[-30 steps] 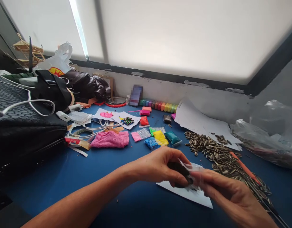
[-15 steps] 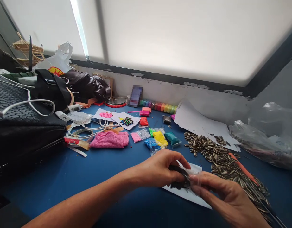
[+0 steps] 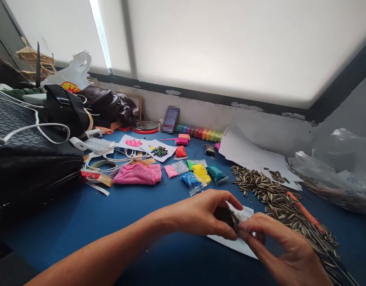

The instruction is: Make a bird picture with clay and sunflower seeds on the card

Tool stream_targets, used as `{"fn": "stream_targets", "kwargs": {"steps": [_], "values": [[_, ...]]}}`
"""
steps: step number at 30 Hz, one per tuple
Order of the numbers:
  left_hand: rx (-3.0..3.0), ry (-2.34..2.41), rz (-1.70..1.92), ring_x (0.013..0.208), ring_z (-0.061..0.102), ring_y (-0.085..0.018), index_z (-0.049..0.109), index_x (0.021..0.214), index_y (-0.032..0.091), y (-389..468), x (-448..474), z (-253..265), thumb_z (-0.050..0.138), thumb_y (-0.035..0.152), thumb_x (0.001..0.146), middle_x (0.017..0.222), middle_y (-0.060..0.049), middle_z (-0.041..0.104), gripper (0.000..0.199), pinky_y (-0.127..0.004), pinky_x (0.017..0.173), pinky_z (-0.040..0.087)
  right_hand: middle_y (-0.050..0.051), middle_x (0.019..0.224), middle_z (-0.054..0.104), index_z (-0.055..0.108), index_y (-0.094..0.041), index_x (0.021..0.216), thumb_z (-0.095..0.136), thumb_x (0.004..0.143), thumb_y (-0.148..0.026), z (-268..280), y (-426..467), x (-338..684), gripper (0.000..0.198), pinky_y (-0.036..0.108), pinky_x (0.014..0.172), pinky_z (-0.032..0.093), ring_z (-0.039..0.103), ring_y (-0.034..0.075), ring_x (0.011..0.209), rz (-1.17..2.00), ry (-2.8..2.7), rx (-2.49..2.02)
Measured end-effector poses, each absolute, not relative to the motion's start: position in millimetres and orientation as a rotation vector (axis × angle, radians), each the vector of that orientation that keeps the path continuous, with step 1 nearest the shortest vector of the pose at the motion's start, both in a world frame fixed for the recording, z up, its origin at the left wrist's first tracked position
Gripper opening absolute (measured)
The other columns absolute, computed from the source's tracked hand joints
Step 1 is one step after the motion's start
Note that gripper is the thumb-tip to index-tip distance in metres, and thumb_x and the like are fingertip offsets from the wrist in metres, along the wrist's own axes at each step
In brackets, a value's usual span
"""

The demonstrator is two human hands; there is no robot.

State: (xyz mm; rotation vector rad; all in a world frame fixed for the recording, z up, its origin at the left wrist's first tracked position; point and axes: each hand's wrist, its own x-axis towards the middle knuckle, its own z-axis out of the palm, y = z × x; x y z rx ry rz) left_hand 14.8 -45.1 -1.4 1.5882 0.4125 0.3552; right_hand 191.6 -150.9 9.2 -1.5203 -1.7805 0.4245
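Observation:
My left hand (image 3: 208,212) curves its thumb and fingers around a soft black lump (image 3: 224,215), which looks like modelling clay. Clear plastic bag film (image 3: 242,221) clings to the lump's right side, pinched between the thumb and fingers of my right hand (image 3: 287,244). Both hands are above a white sheet of paper (image 3: 235,247) on the blue table (image 3: 111,222). Part of the lump is hidden by my left fingers. Just beyond the hands lie small bags of blue clay (image 3: 191,180), yellow clay (image 3: 201,174) and teal clay (image 3: 217,174).
Striped sunflower seeds (image 3: 269,194) are heaped at the right, with an orange-handled tool (image 3: 306,212) on them. Decorated paper (image 3: 159,151), a pink cloth (image 3: 137,174) and white cables lie left of centre. A black woven bag (image 3: 31,159) fills the left edge; a plastic bag (image 3: 334,178) sits right.
My left fingers and thumb have spread wider around the black lump. My right hand keeps its pinch on the plastic, and both hands have shifted only slightly.

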Motion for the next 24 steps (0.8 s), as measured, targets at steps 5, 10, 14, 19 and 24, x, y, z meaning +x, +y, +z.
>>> {"fn": "stream_targets", "kwargs": {"steps": [5, 10, 14, 19, 24], "values": [[1.633, 0.482, 0.320, 0.069, 0.057, -0.012, 0.056, 0.122, 0.015, -45.1, 13.7, -3.3, 0.068, 0.009, 0.073, 0.080, -0.001, 0.062, 0.052, -0.020, 0.060, 0.045, -0.001, 0.072, 0.068, 0.076, -0.029, 0.095, 0.067, 0.084, -0.037, 3.6, -150.6, 198.5, 0.017, 0.022, 0.057, 0.053, 0.064, 0.015, 0.062, 0.432, -1.798, -1.508], [1.577, 0.485, 0.271, 0.068, 0.059, -0.012, 0.049, 0.128, 0.014, -51.9, 15.7, -1.7, 0.060, 0.007, 0.080, 0.080, -0.001, 0.063, 0.050, -0.023, 0.064, 0.048, 0.000, 0.072, 0.066, 0.077, -0.030, 0.095, 0.064, 0.087, -0.037, -3.4, -150.5, 192.8, 0.017, 0.023, 0.054, 0.052, 0.064, 0.016, 0.064, 0.476, -1.766, -1.480], [1.600, 0.494, 0.233, 0.069, 0.058, -0.011, 0.049, 0.128, 0.014, -55.2, 15.6, 5.5, 0.058, 0.007, 0.084, 0.082, -0.002, 0.064, 0.045, -0.022, 0.065, 0.048, 0.000, 0.074, 0.066, 0.075, -0.029, 0.091, 0.066, 0.086, -0.033, -0.1, -149.7, 192.5, 0.011, 0.023, 0.058, 0.053, 0.065, 0.016, 0.065, 0.465, -1.869, -1.413], [1.517, 0.393, 0.222, 0.074, 0.060, -0.012, 0.052, 0.119, 0.014, -47.9, 12.8, 9.2, 0.065, 0.022, 0.087, 0.089, -0.004, 0.066, 0.035, -0.022, 0.066, 0.046, 0.001, 0.085, 0.070, 0.075, -0.031, 0.099, 0.061, 0.091, -0.032, 5.8, -148.6, 200.8, 0.016, 0.021, 0.065, 0.056, 0.068, 0.015, 0.075, 0.410, -1.902, -1.446], [1.364, 0.292, 0.271, 0.061, 0.058, -0.011, 0.061, 0.083, 0.013, -42.0, 14.4, 2.0, 0.068, 0.065, 0.077, 0.073, -0.004, 0.064, 0.053, -0.023, 0.056, 0.043, 0.003, 0.099, 0.069, 0.076, -0.032, 0.101, 0.068, 0.086, -0.033, -3.3, -146.6, 205.0, 0.017, 0.022, 0.071, 0.059, 0.070, 0.017, 0.086, 0.250, -1.868, -1.388]]}}
